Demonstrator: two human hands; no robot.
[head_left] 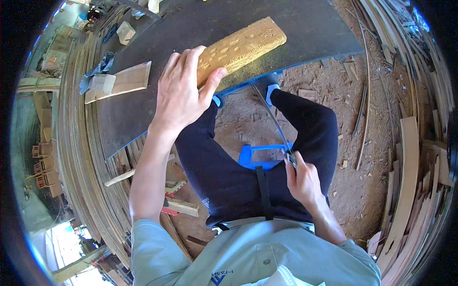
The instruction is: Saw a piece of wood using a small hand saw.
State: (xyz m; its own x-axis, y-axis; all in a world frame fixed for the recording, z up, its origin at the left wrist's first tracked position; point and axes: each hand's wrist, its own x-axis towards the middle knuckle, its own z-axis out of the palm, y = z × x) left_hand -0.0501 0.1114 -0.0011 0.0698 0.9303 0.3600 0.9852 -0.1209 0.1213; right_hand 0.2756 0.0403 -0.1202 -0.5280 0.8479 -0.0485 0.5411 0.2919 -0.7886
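Observation:
My left hand [183,90] grips the near end of a thick yellow-brown wooden block [241,47], thumb on one side and fingers over the other. Short pale gouges and a rough, toothed-looking edge mark the block, which lies slantwise on the dark tabletop [200,24]. Closed low over my right thigh, my right hand [305,183] holds a long, thin-bladed metal tool [272,114] by its handle, mostly hidden in the fist. The blade points up and away toward the table's near edge, apart from the block; its exact kind cannot be made out.
Yellowish sawdust lies beside the block. On the tabletop's left are a flat wooden offcut [131,81] and a small wood block [126,32]. Long boards are stacked at left [78,143] and right [403,186]. A blue frame-like object [245,157] shows between my legs, above scrap-strewn dirt.

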